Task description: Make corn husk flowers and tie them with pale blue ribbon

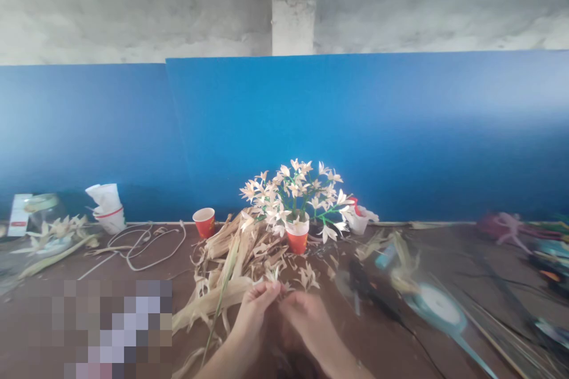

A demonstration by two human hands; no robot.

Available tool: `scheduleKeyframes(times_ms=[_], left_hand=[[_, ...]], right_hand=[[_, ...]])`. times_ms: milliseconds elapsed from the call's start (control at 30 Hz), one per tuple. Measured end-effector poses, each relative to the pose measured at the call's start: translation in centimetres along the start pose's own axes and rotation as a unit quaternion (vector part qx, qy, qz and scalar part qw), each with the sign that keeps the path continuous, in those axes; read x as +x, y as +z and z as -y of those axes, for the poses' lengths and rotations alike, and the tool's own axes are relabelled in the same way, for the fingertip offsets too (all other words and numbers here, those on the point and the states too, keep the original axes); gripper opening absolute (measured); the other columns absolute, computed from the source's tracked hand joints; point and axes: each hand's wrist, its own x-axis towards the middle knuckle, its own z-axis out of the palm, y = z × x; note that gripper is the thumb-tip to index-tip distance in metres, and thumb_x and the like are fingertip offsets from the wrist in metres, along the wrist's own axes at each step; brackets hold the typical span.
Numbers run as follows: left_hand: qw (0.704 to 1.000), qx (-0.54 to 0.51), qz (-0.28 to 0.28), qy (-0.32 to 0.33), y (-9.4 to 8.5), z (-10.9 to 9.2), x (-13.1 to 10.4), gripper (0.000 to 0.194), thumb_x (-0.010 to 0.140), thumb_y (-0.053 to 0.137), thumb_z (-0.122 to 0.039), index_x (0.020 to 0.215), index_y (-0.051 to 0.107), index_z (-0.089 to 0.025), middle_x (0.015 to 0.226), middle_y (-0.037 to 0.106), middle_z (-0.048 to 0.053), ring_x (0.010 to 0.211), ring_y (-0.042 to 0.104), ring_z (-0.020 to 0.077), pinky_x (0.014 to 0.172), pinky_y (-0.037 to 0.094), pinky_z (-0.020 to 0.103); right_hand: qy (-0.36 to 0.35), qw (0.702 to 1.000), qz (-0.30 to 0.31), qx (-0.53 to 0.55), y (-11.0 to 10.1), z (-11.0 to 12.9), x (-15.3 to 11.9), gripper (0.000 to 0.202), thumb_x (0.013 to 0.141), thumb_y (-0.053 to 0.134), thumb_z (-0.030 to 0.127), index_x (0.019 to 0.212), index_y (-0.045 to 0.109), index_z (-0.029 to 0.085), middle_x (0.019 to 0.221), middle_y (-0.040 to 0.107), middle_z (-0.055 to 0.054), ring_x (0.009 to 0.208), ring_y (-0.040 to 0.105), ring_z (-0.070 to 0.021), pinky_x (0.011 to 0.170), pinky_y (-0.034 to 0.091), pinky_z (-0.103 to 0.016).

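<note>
My left hand (pixel 260 302) is closed in a pinch, with a small pale corn husk flower (pixel 272 274) standing up from its thumb and fingertips. Right beside it, my right hand (pixel 304 311) is slightly blurred, its fingers curled together near the flower's base; what they grip is hidden. Another loose husk flower (pixel 307 276) lies on the brown table just beyond. Behind the hands, a red paper cup (pixel 297 241) holds a bunch of cream husk flowers (pixel 296 186) on green stems. A heap of dry corn husks (pixel 237 240) spreads to the left of that cup.
A second red paper cup (pixel 204 224), a white cable (pixel 153 249) and stacked white cups (pixel 109 216) stand or lie at left. On the right are a dark glue-gun-like tool (pixel 376 290), a ribbon roll (pixel 440 307) and thin sticks. A blue partition (pixel 355 112) rises behind.
</note>
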Motion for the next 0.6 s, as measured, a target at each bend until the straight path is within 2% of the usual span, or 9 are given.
scheduleKeyframes(times_ms=[267, 467, 600], left_hand=[[0.994, -0.089, 0.049, -0.03, 0.3, -0.1, -0.7, 0.023, 0.066, 0.07, -0.033, 0.077, 0.064, -0.013, 0.065, 0.064, 0.004, 0.051, 0.058, 0.0152, 0.047, 0.044, 0.025], [0.994, -0.051, 0.088, -0.034, 0.6, 0.2, -0.7, 0.024, 0.07, 0.065, -0.037, 0.075, 0.063, -0.013, 0.055, 0.06, 0.002, 0.035, 0.049, 0.0122, 0.036, 0.037, 0.024], [0.996, -0.037, 0.079, -0.014, 0.6, 0.4, -0.7, 0.021, 0.073, 0.062, -0.035, 0.074, 0.061, -0.014, 0.048, 0.055, -0.001, 0.033, 0.046, 0.0101, 0.036, 0.034, 0.022]], right_hand=[[0.046, 0.991, 0.038, 0.12, -0.2, 0.3, -0.2, 0.043, 0.065, 0.065, 0.055, 0.065, 0.055, 0.014, 0.043, 0.057, 0.002, 0.034, 0.05, -0.0079, 0.035, 0.033, -0.016], [0.037, 0.993, 0.044, 0.103, 0.0, 0.9, -0.4, 0.045, 0.064, 0.064, 0.057, 0.064, 0.055, 0.013, 0.043, 0.058, 0.002, 0.034, 0.051, -0.0076, 0.035, 0.034, -0.016], [0.025, 0.995, 0.033, 0.091, 0.0, 0.9, -0.2, 0.046, 0.065, 0.062, 0.059, 0.061, 0.054, 0.013, 0.042, 0.057, 0.002, 0.034, 0.051, -0.0079, 0.036, 0.034, -0.016]])
